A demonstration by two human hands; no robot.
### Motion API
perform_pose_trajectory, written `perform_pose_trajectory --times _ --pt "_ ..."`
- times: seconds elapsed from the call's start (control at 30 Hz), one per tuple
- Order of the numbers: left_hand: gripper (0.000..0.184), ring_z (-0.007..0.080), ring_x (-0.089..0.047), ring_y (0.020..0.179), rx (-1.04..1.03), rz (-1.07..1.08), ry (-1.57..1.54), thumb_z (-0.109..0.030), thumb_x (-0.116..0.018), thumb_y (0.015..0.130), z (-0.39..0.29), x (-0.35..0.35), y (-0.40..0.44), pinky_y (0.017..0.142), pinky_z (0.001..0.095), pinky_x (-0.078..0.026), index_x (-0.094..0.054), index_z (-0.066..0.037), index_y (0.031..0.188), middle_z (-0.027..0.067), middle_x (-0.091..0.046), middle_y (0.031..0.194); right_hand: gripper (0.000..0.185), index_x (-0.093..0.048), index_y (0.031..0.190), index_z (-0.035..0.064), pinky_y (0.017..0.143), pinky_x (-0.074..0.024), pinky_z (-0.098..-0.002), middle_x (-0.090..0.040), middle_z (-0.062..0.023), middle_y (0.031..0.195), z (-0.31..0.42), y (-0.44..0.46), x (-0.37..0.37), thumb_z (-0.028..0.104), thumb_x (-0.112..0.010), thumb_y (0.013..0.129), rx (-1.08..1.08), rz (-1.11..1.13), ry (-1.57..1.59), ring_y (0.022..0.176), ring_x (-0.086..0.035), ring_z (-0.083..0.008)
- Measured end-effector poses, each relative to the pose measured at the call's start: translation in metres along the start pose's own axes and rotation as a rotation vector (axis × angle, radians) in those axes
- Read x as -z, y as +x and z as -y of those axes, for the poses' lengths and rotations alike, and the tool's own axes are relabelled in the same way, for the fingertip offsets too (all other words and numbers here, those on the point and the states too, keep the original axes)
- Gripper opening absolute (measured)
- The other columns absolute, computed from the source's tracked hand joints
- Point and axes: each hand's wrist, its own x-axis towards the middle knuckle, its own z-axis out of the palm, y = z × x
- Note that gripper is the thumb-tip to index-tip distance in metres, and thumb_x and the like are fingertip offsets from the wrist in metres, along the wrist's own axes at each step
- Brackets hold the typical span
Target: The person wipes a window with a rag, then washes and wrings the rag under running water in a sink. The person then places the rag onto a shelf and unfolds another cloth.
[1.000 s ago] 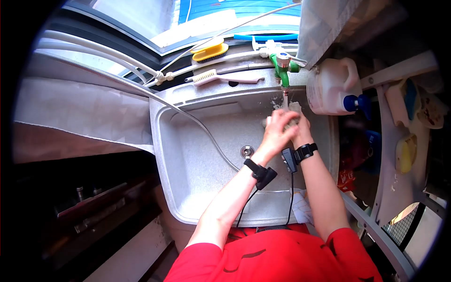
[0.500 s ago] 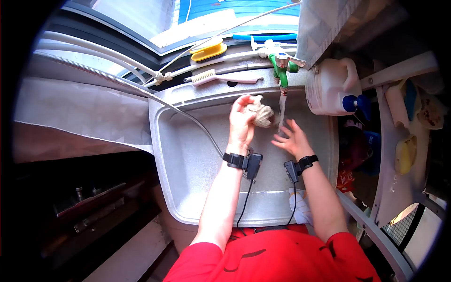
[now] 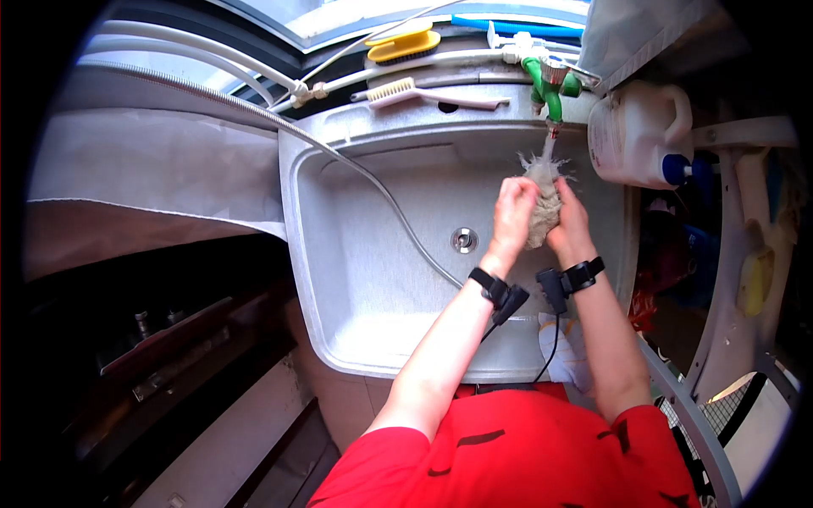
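Water from the green tap (image 3: 552, 93) splashes on a wet, beige, crumpled cloth (image 3: 543, 206) over the right side of the grey sink (image 3: 389, 279). My left hand (image 3: 513, 216) grips the cloth's left edge with bent fingers. On the cloth's other side my right hand (image 3: 572, 222) holds it with fingers and thumb, the palm turned inward. Both wrists wear black straps with small black boxes and cables.
A white brush (image 3: 398, 93) lies on the sink's back ledge, with a yellow brush (image 3: 404, 44) behind it. A large pump bottle (image 3: 639, 135) stands right of the tap. A metal hose (image 3: 398, 212) crosses the sink. A whitish cloth (image 3: 566, 351) hangs at the front edge.
The cloth has moved right from beside the stream to under it. My right hand, free half a second ago, has closed on it beside my left. The view has shifted.
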Motion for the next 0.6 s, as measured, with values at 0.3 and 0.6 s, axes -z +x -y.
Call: perform_pose_trajectory --times 0.3,0.6 --pt "0.059 0.0314 -0.035 0.13 0.791 -0.108 -0.528 -0.055 -0.043 0.095 0.033 0.075 -0.034 0.097 0.0558 -0.039 -0.041 -0.014 0.137 0.0113 -0.034 0.144 0.023 -0.058 0.105 0.0039 0.091 -0.0478 -0.0354 -0.06 -0.0086 0.109 0.017 -0.02 -0.016 0.025 -0.052 0.098 0.047 0.256 0.016 0.1 -0.058 -0.0193" --pt "0.037 0.0165 -0.059 0.1 0.372 -0.234 -0.715 -0.007 -0.064 0.086 0.025 0.081 -0.009 0.092 0.0308 -0.046 -0.051 -0.002 0.119 0.0085 -0.06 0.112 0.031 -0.054 0.124 0.0041 0.097 -0.0446 -0.0322 -0.059 -0.0076 0.118 0.042 -0.023 0.007 0.001 -0.048 0.094 0.386 0.308 -0.253 0.108 -0.057 -0.0169"
